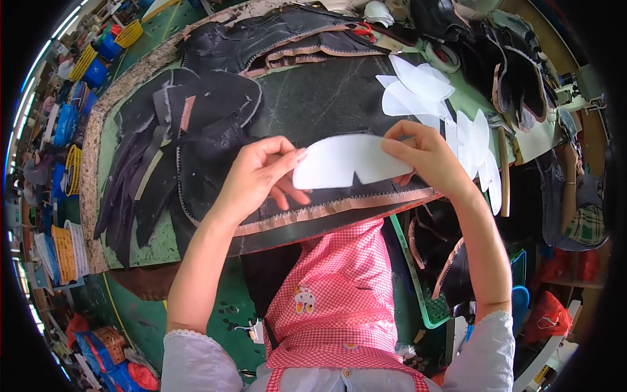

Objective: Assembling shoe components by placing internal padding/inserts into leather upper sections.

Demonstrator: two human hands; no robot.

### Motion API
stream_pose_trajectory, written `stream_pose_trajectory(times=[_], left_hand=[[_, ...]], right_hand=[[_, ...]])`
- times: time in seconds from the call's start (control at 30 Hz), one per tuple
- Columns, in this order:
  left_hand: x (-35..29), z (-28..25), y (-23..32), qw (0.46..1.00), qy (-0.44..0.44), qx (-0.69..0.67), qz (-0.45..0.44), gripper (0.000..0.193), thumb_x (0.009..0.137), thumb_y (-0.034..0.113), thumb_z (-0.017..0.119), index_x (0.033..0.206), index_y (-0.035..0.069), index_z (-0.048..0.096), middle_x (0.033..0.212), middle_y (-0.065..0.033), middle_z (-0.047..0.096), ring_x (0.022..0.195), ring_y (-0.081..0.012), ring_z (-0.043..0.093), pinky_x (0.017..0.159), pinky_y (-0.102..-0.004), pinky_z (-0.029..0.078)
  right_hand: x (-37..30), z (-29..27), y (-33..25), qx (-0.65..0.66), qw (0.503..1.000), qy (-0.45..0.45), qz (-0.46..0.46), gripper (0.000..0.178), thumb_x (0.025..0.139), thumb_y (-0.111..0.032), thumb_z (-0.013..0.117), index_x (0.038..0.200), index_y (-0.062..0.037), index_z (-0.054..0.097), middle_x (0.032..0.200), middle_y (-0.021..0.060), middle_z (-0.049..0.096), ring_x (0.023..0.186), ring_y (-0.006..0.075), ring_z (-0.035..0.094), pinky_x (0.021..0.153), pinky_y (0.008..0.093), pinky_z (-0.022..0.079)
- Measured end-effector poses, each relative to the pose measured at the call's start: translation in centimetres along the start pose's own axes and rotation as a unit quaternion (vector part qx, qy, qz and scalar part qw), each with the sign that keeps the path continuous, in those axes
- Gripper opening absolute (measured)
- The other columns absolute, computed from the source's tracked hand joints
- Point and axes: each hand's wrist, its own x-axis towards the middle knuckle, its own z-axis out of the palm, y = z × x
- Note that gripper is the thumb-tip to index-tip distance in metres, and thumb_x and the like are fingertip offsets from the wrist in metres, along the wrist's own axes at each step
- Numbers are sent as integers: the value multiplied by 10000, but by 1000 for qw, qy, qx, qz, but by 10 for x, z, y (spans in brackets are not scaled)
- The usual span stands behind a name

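Between my two hands is a white, half-moon-shaped stiff sheet piece point(330, 163) with a V-shaped notch in its lower edge. My left hand point(261, 173) pinches its left end between thumb and fingers. At the other end, my right hand point(424, 153) grips it with the thumb in front and fingers behind. Beneath the piece lies a black leather panel point(300, 98) with a tan, zigzag-stitched edge strip point(326, 208) along its near side. More white cut pieces point(418, 91) lie in a loose, overlapping pile beyond my right hand, and others point(480, 147) spread to its right.
Dark leather parts point(140, 170) heap up on the left of the green-topped table point(108, 176). Stitched black parts point(281, 36) lie at the back, near red-handled scissors point(366, 30) and a tape roll point(445, 59). A green crate point(434, 317) stands below right. Another person's arm point(569, 186) shows far right.
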Motion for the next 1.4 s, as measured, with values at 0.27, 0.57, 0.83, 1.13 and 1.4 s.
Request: stream_pose_trajectory(times=[0.27,0.57,0.83,1.13,1.4], left_hand=[[5,-23,-8,997,-51,-11,-53,206,992,210,589,891,30,590,766,-52,659,576,-153,684,447,-207,485],[-3,-15,0,999,2,28,-14,264,1013,233,552,1059,-12,636,908,-36,642,736,-93,606,605,-218,537],[-37,-2,-20,855,-10,466,228,612,764,58,746,1328,101,514,1070,-85,532,905,-221,572,808,-335,513],[-30,-11,-2,991,55,115,51,415,1045,364,417,1141,8,607,843,-89,680,553,-76,549,499,-205,396],[-20,-14,-2,991,-21,101,-87,278,976,227,627,801,12,638,625,-35,639,398,-7,418,398,-183,289]], right_hand=[[19,0,16,-41,997,-60,29,300,939,-296,668,874,-7,719,632,-37,569,575,36,495,533,197,411],[16,-10,13,-10,996,-79,28,337,980,-317,601,956,0,711,764,-16,611,681,49,528,652,199,439],[-3,3,34,281,957,-52,51,460,1043,-301,484,1242,110,530,1070,182,679,969,229,694,860,308,562],[-11,11,26,24,999,-26,-4,332,1014,-313,563,908,-14,661,705,-43,511,640,39,424,590,201,358],[-4,19,20,-21,998,-54,2,293,973,-273,629,901,3,696,698,-11,580,628,41,489,580,208,389]])
